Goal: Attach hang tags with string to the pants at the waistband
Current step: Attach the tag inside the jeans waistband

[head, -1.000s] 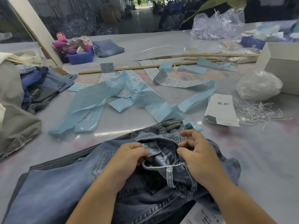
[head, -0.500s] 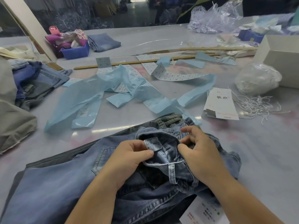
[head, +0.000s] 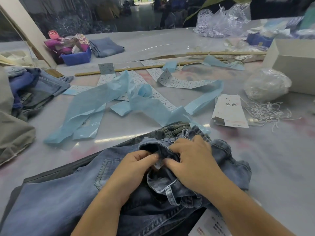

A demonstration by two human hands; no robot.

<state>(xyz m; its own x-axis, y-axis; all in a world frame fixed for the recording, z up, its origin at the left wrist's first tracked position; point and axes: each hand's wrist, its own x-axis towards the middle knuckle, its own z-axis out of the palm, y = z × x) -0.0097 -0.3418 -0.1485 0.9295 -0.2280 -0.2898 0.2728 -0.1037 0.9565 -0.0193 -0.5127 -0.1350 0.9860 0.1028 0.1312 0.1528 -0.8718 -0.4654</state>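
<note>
Place: garment finishing workshop
Worktop [head: 170, 43]: long, shared, strewn with work
Stock: folded jeans [head: 34, 92] stacked at left
Supplies: hang tags [head: 230, 111], loose strings [head: 267, 113], printed label strips [head: 185, 82], blue backing paper [head: 88, 108]
Beyond: a dim hall floor

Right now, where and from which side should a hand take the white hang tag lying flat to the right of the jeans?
Take the white hang tag by its near edge, where it overhangs the stack of darker tags beneath, and come from the near right, probably a pinch grip. It lies flat on the grey table, so only a raised edge offers purchase. The loose white strings crowd its right side.
</note>
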